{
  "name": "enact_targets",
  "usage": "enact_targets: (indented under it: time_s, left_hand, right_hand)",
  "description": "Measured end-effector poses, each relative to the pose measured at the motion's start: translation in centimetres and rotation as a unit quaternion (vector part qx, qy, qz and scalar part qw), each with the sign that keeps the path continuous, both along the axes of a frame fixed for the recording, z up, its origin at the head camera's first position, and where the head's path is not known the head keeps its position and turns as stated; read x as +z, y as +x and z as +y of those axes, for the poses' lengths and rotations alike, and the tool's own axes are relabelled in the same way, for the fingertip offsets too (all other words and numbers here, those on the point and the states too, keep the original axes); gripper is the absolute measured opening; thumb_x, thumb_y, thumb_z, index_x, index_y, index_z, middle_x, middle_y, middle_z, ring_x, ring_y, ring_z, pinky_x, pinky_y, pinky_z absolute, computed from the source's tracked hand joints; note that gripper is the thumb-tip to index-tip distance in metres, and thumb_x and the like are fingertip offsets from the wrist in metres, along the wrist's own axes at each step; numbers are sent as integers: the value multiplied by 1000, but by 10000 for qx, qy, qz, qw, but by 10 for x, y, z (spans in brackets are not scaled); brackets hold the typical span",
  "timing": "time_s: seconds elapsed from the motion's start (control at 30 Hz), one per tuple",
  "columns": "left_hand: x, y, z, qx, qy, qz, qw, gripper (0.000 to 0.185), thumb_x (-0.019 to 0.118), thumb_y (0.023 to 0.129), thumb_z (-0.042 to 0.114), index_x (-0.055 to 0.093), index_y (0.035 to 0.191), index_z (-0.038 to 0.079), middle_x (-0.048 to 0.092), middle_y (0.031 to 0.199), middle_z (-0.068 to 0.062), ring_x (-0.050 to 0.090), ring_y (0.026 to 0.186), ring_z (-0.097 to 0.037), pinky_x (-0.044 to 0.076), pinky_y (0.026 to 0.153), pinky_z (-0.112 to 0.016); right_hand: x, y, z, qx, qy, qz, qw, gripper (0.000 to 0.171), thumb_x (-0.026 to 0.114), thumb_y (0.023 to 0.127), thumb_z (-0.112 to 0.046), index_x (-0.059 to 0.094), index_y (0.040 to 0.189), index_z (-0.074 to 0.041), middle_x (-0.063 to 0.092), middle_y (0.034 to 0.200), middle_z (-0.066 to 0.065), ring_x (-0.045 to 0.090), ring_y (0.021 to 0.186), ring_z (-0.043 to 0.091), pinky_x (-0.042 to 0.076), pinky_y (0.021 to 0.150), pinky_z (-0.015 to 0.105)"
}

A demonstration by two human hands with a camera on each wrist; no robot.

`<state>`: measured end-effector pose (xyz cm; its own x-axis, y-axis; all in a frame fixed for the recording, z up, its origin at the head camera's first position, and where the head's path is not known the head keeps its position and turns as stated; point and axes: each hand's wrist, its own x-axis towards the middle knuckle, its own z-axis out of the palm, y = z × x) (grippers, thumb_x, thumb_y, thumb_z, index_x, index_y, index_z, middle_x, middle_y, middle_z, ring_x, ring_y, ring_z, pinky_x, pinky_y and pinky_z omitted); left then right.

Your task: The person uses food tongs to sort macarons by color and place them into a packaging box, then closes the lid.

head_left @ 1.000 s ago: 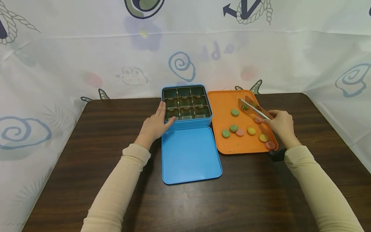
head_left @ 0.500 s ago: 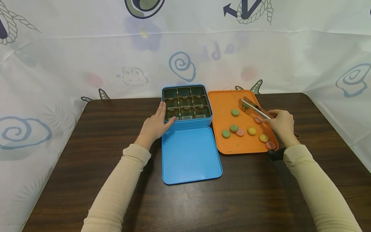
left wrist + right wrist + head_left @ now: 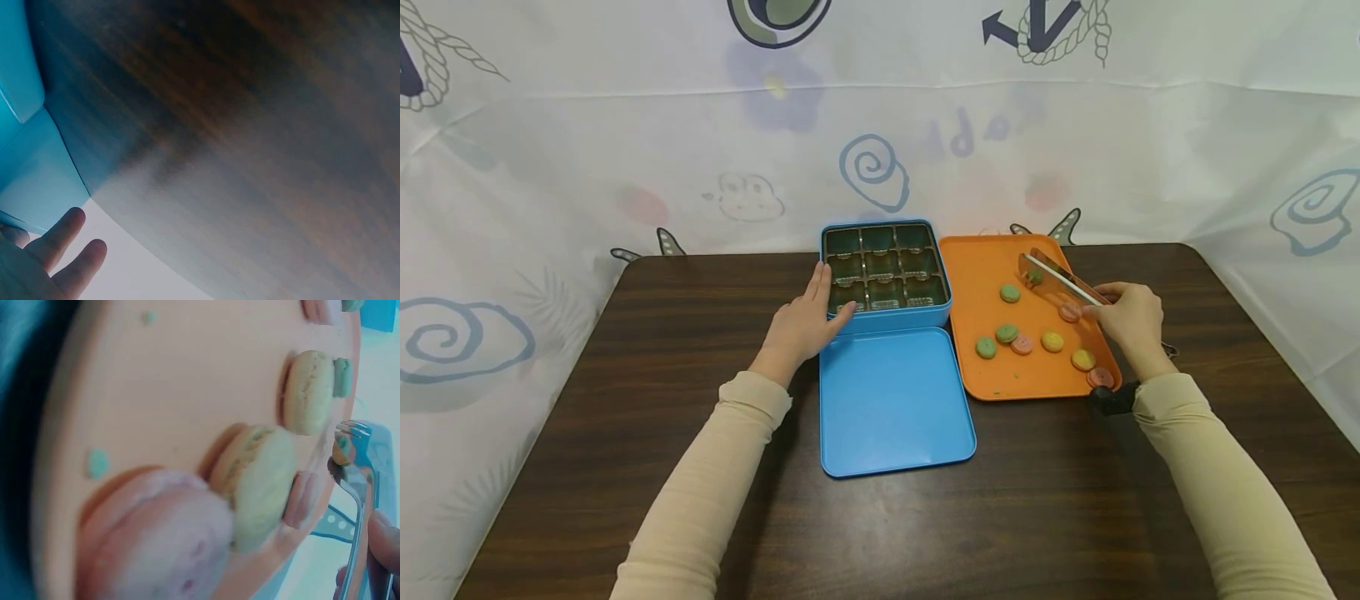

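Note:
My left hand [image 3: 808,317] rests against the front left corner of an open blue tin [image 3: 886,315], fingers straight along its side wall; its fingers [image 3: 62,247] show beside the tin wall [image 3: 28,162]. The tin's several compartments hold nothing. My right hand [image 3: 1108,302] grips metal tongs [image 3: 1058,280] over the orange tray [image 3: 977,267]. A small green piece shows between the tong blades. Several macarons lie on the tray, among them a green one [image 3: 1010,292], a yellow one [image 3: 1052,341] and a pink one [image 3: 1101,377]. Up close, a pink macaron [image 3: 156,544] and a yellow macaron [image 3: 256,487] lie near the tongs [image 3: 351,506].
The tin's blue lid [image 3: 895,404] lies flat in front of the tin. Everything sits on a dark wooden table [image 3: 625,400] with a white patterned cloth [image 3: 625,150] hung behind and at both sides. Green crumbs dot the tray.

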<state>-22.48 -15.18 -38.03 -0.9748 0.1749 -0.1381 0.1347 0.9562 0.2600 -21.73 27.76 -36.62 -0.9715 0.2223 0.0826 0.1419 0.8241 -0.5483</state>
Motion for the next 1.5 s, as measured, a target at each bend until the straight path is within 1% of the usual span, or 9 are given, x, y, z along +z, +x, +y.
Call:
enact_targets:
  time_s: [0.2, 0.4, 0.63, 0.77, 1.0, 1.17, 1.3, 1.43, 1.5]
  left_hand:
    - [-1, 0, 0, 7, 17, 17, 10000, 83, 27, 98, 61, -8, 154, 13, -7, 163, -4, 59, 110, -40, 47, 75, -46]
    - [0, -1, 0, 10, 41, -38, 10000, 83, 27, 98, 62, -10, 154, 13, -8, 163, -4, 55, 117, -42, 46, 86, -51]
    - [1, -1, 0, -10, -59, -31, 10000, 83, 27, 98, 62, -9, 154, 13, -8, 163, -4, 61, 102, -40, 45, 69, -44]
    - [1, -1, 0, -9, -59, -47, 10000, 83, 26, 98, 62, -8, 154, 13, -8, 163, -4, 62, 94, -38, 45, 67, -42]
    - [1, -1, 0, -17, -70, -22, 10000, 83, 27, 98, 62, -7, 155, 12, -7, 163, -4, 62, 84, -34, 44, 63, -40]
    - [0, -2, 0, -8, -79, -16, 10000, 83, 27, 97, 62, -6, 155, 13, -7, 163, -3, 61, 82, -33, 44, 63, -40]
    - [0, -3, -1, -20, -98, -24, 9999, 83, 26, 98, 62, -7, 155, 12, -8, 163, -3, 62, 91, -36, 45, 67, -42]
    - [0, -2, -1, -23, -86, -71, 9999, 82, 26, 98, 62, -8, 155, 12, -10, 162, -3, 62, 88, -37, 45, 64, -42]
    - [0, -2, 0, -16, -75, -82, 9999, 82, 26, 98, 62, -8, 155, 13, -10, 162, -3, 62, 90, -37, 46, 68, -43]
  right_hand:
    - [7, -3, -1, 8, -155, 30, 9999, 43, 68, 88, -17, 60, 125, 5, 64, 109, 31, 57, 93, 42, 46, 70, 42]
    - [16, -7, -8, 49, -221, 163, 9996, 45, 68, 88, -18, 60, 126, 4, 64, 112, 30, 56, 97, 42, 45, 75, 43]
    - [28, -13, -25, 54, -427, 334, 9985, 43, 68, 88, -17, 61, 125, 3, 64, 113, 30, 57, 99, 41, 46, 83, 47]
    - [37, -17, -40, 149, -547, 402, 9976, 42, 69, 88, -16, 62, 125, 1, 64, 115, 29, 56, 103, 42, 44, 90, 51]
    - [48, -26, -70, 404, -774, 381, 9955, 42, 69, 88, -15, 62, 126, -1, 63, 119, 27, 57, 106, 41, 45, 94, 50]
    - [50, -35, -90, 508, -821, 376, 9946, 42, 70, 88, -16, 62, 126, -2, 63, 122, 24, 57, 113, 39, 45, 97, 49]
    - [49, -42, -105, 533, -900, 349, 9939, 43, 71, 87, -15, 62, 127, -3, 61, 129, 20, 57, 117, 37, 44, 100, 48]
    - [46, -46, -118, 584, -911, 336, 9936, 41, 71, 86, -14, 63, 125, -1, 61, 127, 21, 59, 111, 37, 46, 97, 47]
    - [44, -47, -123, 603, -878, 333, 9938, 39, 71, 86, -13, 63, 123, -1, 63, 123, 23, 59, 107, 38, 46, 95, 47]
